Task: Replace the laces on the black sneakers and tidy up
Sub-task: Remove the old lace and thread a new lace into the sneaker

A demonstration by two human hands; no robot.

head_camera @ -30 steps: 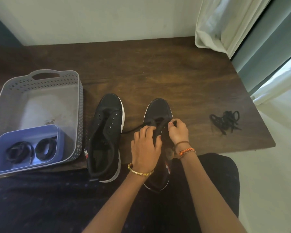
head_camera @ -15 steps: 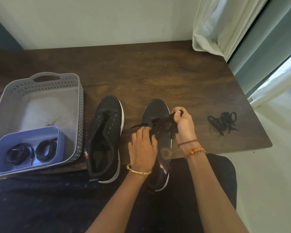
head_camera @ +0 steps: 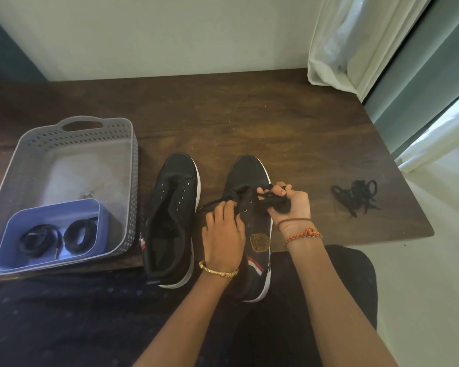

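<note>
Two black sneakers with white soles stand side by side at the table's front edge. The left sneaker (head_camera: 172, 215) has bare eyelets and no lace. My left hand (head_camera: 224, 231) rests on the right sneaker (head_camera: 249, 176) and pinches a strand of its black lace (head_camera: 274, 201) near the eyelets. My right hand (head_camera: 289, 207) grips a bunched length of the same lace beside the shoe's right edge. A loose tangle of black lace (head_camera: 355, 196) lies on the table to the right. Two coiled black laces (head_camera: 60, 238) sit in a small blue tray.
A grey perforated basket (head_camera: 112, 133) stands at the left on the dark wooden table (head_camera: 249, 115) and holds the blue tray (head_camera: 13, 229). A white curtain (head_camera: 355, 41) hangs over the back right corner. The table ends just right of the loose lace.
My right hand has drawn the lace out of the right sneaker and gathered it into a bunch, moving right and slightly up. My left hand stayed on the shoe.
</note>
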